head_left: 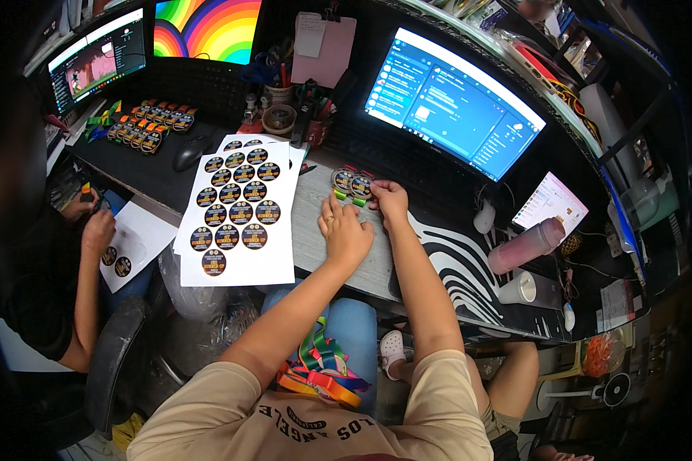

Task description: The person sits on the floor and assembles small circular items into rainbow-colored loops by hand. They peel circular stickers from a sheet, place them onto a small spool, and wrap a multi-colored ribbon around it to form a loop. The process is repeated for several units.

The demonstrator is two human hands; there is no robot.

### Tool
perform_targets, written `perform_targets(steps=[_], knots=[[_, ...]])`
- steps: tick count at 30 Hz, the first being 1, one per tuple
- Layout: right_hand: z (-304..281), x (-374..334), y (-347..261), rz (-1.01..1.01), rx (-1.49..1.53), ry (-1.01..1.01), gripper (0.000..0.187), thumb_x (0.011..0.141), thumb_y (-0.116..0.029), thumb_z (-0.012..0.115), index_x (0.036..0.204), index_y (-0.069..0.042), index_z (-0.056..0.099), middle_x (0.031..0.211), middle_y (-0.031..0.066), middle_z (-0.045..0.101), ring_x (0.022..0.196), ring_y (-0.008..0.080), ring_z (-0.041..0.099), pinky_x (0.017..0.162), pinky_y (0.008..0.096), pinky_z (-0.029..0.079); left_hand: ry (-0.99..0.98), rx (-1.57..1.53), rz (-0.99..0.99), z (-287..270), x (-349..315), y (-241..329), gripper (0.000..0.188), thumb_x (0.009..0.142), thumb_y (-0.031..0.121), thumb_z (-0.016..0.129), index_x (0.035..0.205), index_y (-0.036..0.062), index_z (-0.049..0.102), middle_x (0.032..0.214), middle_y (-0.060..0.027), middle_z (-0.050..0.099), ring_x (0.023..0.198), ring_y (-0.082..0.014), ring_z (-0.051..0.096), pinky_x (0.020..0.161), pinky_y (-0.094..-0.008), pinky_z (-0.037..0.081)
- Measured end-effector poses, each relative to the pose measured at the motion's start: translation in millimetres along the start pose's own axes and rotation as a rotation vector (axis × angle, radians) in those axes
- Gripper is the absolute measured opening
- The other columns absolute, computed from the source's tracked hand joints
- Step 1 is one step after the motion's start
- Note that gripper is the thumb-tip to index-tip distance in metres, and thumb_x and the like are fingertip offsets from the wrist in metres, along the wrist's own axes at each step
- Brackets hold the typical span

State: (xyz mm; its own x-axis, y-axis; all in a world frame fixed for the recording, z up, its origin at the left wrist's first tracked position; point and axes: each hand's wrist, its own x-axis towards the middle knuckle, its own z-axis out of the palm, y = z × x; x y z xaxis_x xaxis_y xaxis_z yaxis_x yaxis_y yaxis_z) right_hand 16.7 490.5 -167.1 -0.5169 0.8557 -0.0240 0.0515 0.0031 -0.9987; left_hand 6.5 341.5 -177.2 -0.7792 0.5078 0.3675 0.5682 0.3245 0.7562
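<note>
Two round medals (352,183) with black and gold faces lie side by side on the grey desk surface (312,250), short red and green ribbon ends showing at their edges. My left hand (344,233) rests just below them, fingers stretched toward the green ribbon (349,197). At the right-hand medal's edge, my right hand (390,200) has its thumb and fingers closed on the rim. White sheets of round black stickers (237,265) lie to the left, overhanging the desk edge. Colourful ribbons (319,373) are heaped on my lap.
Rows of medals (152,123) sit on the black desk near a mouse (191,154). At left, a co-worker's hands (92,219) hold a small ribboned piece over a sticker sheet (134,250). A monitor (454,100), pink tumbler (526,246) and white cup (518,288) stand at right.
</note>
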Motion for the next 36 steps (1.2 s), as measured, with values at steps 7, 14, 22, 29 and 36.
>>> perform_targets(steps=[7, 14, 22, 29, 36], knots=[[0, -3, -1, 0.003, 0.007, 0.041, 0.023, 0.087, -0.013, 0.067, 0.102, 0.003, 0.061, 0.082, 0.0064, 0.063, 0.056, 0.0104, 0.054, 0.045, 0.0244, 0.048, 0.054, -0.004, 0.095, -6, -2, 4, 0.032, 0.073, 0.015, 0.063, 0.1, 0.0022, 0.053, 0.146, -0.0287, 0.027, 0.137, -0.0463, 0.021, 0.109, -0.0586, 0.017], [-12, -49, -5, -0.406, -0.221, 0.235, 0.027, 0.087, -0.016, 0.069, 0.109, -0.003, 0.06, 0.085, 0.0023, 0.058, 0.065, 0.0063, 0.051, 0.05, 0.0196, 0.041, 0.12, -0.253, 0.563, -43, -36, 20, 0.025, 0.072, 0.01, 0.061, 0.096, 0.0045, 0.055, 0.125, -0.0206, 0.048, 0.115, -0.0416, 0.046, 0.095, -0.0507, 0.039], [-49, -157, -31, -0.428, -0.067, 0.057, 0.016, 0.088, -0.009, 0.066, 0.102, -0.003, 0.062, 0.089, -0.0017, 0.058, 0.07, 0.0039, 0.046, 0.062, 0.0191, 0.04, -0.764, -0.029, 0.914, -142, -160, -64, 0.036, 0.081, 0.028, 0.069, 0.105, 0.0032, 0.061, 0.102, -0.012, 0.063, 0.094, -0.0314, 0.061, 0.08, -0.0423, 0.049], [-41, -198, -53, -0.394, 0.029, -0.051, 0.011, 0.088, -0.004, 0.065, 0.099, -0.002, 0.062, 0.092, -0.0008, 0.058, 0.075, 0.0043, 0.048, 0.068, 0.0187, 0.039, -1.007, 0.031, 0.657, -159, -173, -76, 0.027, 0.08, 0.025, 0.071, 0.094, 0.0028, 0.066, 0.089, -0.0132, 0.066, 0.09, -0.0322, 0.062, 0.081, -0.0427, 0.048], [-33, -238, -79, -0.418, -0.089, -0.352, 0.012, 0.09, -0.007, 0.063, 0.101, -0.002, 0.063, 0.098, 0.0022, 0.06, 0.083, 0.0079, 0.054, 0.074, 0.0219, 0.043, -0.973, -0.147, 0.585, -197, -169, -35, 0.021, 0.084, 0.023, 0.069, 0.09, 0.0026, 0.065, 0.081, -0.0117, 0.065, 0.079, -0.0306, 0.063, 0.075, -0.0391, 0.049]])
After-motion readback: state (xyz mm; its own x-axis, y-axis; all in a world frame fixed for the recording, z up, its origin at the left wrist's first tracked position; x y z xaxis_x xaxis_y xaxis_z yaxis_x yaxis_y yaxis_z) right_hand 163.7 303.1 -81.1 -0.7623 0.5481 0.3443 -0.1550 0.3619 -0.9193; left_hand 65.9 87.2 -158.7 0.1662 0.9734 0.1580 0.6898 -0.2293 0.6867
